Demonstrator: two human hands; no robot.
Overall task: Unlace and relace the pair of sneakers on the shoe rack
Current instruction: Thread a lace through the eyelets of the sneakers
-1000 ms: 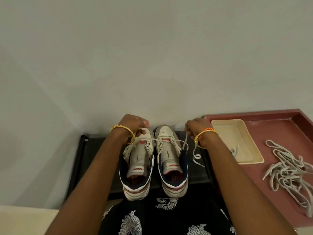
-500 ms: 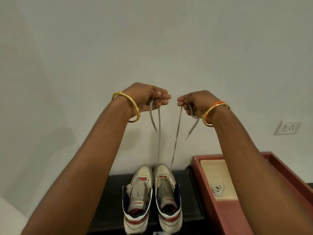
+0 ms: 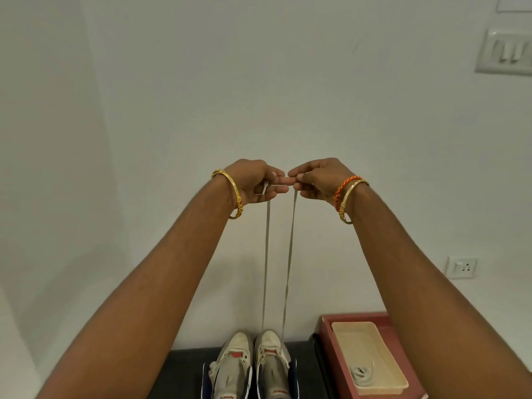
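Head view, hands: the left hand (image 3: pixel 256 181) and right hand (image 3: pixel 315 178) are raised high in front of a pale wall, knuckles nearly touching, each wrist ringed by a bangle.
Head view, fingers: the fingers of each hand are curled and pinched on one end of a grey lace (image 3: pixel 266 254); nothing is released.
Head view, lace: two taut strands are stretched straight down from the hands to the right sneaker (image 3: pixel 272 367). The ends seem to be held side by side so that both halves can be matched in length.
Head view, sneakers: the pair is stood toes to the wall on a dark shoe rack (image 3: pixel 184 367) at the bottom edge, the left sneaker (image 3: pixel 231 367) touching its partner. Lacing on either shoe cannot be made out clearly.
Head view, tray: a cream tray (image 3: pixel 365 338) is set inside a red tray (image 3: pixel 328 335) just right of the rack; a coiled spare lace (image 3: pixel 361 374) is kept in it, likely to stay within reach.
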